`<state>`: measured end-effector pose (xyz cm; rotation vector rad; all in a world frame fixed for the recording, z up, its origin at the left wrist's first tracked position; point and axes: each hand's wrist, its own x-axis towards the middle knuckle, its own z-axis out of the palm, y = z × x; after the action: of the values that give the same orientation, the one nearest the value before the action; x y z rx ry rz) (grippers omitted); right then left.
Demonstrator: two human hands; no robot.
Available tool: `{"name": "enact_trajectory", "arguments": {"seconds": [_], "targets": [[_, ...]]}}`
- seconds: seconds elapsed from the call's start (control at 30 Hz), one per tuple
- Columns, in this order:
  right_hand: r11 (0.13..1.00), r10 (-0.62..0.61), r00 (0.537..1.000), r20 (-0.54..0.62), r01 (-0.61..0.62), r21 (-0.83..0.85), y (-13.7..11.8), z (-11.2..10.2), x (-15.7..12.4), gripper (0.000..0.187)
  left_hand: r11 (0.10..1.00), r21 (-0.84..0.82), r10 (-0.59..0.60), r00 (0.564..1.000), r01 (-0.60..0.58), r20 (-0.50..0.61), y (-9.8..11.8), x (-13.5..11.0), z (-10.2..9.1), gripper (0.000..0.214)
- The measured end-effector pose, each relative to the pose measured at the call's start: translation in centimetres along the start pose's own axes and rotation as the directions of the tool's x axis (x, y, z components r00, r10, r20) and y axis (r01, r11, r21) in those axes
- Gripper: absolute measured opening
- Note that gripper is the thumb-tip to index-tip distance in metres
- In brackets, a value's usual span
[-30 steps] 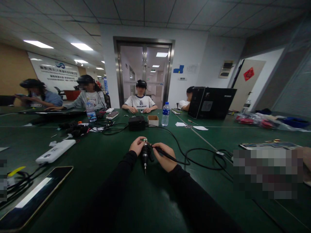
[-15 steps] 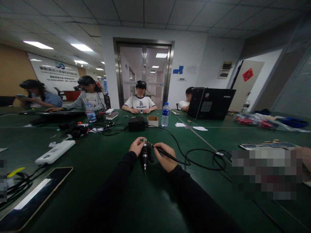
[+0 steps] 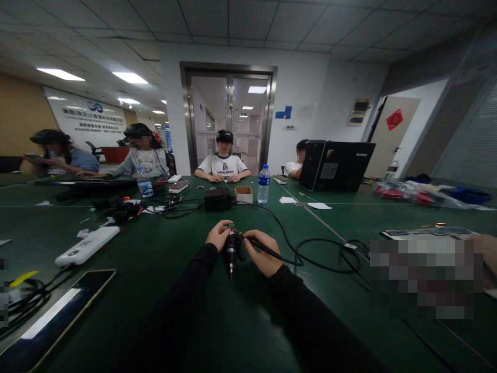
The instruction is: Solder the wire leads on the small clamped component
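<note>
My left hand (image 3: pixel 218 235) is closed on a small green circuit board (image 3: pixel 232 226) and the top of a dark cylindrical motor-like part (image 3: pixel 232 249) that points down toward me. My right hand (image 3: pixel 262 252) grips a black pen-shaped corded tool (image 3: pixel 264 247), its tip against the little board. The tool's black cable (image 3: pixel 310 254) loops off to the right over the green table (image 3: pixel 163 269). Both sleeves are black.
A phone (image 3: pixel 50 316) and a white power strip (image 3: pixel 86 246) lie at left. A black box (image 3: pixel 218 199), a cardboard box (image 3: pixel 244 194) and a water bottle (image 3: pixel 263 184) stand ahead. Several people sit across the table. An open laptop (image 3: pixel 336 166) is at right.
Both hands stay where they were on the part and tool; only the view has drifted slightly.
</note>
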<state>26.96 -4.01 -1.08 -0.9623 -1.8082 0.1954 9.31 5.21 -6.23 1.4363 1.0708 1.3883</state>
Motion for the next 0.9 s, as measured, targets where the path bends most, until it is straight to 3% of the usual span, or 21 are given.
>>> {"name": "enact_trajectory", "arguments": {"seconds": [0.27,0.53,0.73,0.9], "targets": [[1.0,-0.015,0.998,-0.056,0.014,-0.007,-0.1,-0.2,0.0,0.012,1.0,0.023,-0.016,1.0,0.017,-0.019,-0.3,0.2,0.0,0.028],[1.0,0.004,1.0,-0.03,-0.005,-0.018,-0.1,-0.2,0.0,0.013,1.0,0.013,-0.022,1.0,0.022,-0.016,0.0,0.0,-0.1,0.028],[1.0,0.013,0.998,-0.064,-0.014,-0.005,0.0,-0.3,0.0,0.012,0.998,0.046,-0.036,0.999,0.037,-0.025,-0.9,0.5,-0.2,0.029],[1.0,0.017,0.997,-0.079,-0.018,-0.023,0.3,-0.4,0.1,0.012,0.981,0.184,-0.052,0.995,0.066,-0.08,-0.7,0.7,-0.4,0.018]]}}
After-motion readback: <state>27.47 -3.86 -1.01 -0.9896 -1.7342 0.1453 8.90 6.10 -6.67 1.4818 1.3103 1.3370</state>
